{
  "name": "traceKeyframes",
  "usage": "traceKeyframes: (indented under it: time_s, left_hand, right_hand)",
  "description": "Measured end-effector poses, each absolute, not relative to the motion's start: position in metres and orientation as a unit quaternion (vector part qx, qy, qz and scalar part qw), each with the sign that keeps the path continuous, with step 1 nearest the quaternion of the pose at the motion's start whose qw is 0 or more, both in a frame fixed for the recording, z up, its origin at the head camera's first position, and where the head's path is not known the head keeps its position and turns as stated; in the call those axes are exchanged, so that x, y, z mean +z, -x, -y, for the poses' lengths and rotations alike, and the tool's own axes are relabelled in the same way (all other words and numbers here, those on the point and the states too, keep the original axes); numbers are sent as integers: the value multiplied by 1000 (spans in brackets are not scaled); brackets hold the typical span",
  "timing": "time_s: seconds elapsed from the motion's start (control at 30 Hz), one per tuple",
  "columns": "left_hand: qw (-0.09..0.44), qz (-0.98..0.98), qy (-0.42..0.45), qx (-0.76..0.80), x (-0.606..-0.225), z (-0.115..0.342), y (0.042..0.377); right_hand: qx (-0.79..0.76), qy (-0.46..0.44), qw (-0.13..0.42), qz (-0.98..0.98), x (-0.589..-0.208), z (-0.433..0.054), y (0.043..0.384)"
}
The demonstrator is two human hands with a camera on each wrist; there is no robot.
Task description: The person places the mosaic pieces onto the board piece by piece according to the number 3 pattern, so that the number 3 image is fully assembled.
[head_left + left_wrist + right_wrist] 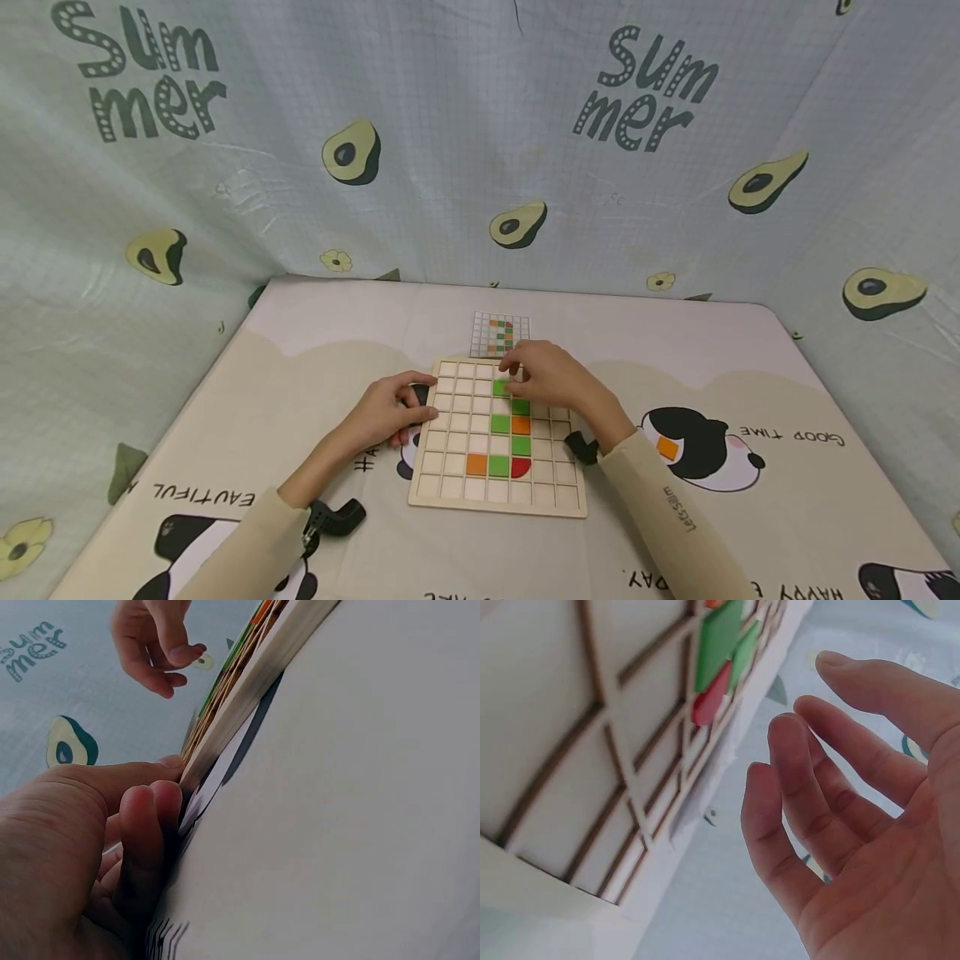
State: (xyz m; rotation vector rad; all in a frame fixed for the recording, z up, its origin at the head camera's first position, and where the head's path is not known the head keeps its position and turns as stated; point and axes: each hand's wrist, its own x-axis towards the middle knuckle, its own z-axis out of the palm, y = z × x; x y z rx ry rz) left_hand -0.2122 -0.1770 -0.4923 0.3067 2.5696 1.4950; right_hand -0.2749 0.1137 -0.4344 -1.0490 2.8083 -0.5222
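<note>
A wooden grid board (455, 487) lies on the table, with green square tiles (498, 466), orange square tiles (476, 464) and a red quarter-round tile (520, 468) in its cells. My left hand (386, 410) holds the board's left edge, index finger and thumb against the rim. Over the board's upper part hovers my right hand (555, 379), covering some cells. In the right wrist view its fingers (799, 757) are loosely bent and apart, with nothing between them. Beyond them a red tile (711, 696) sits beside green tiles (718, 645) on the board.
A small printed card (483, 333) with a coloured grid pattern lies just behind the board. To the right, a loose orange tile (667, 448) rests on the tablecloth's panda print. A patterned curtain (442, 208) hangs behind the table. Each wrist wears a black camera mount (337, 518).
</note>
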Motion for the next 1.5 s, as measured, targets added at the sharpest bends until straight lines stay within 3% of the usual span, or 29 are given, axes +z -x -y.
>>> traceKeyframes:
  time_s: [0.63,1.5]
  left_hand:
    - [80,-858,-101,498,-494,175,212]
    - [76,-859,-98,496,-492,177,212]
  right_hand:
    - [-178,349,32,-919,-418,-133,263]
    - [-194,311,21,-930,-422,-215,251]
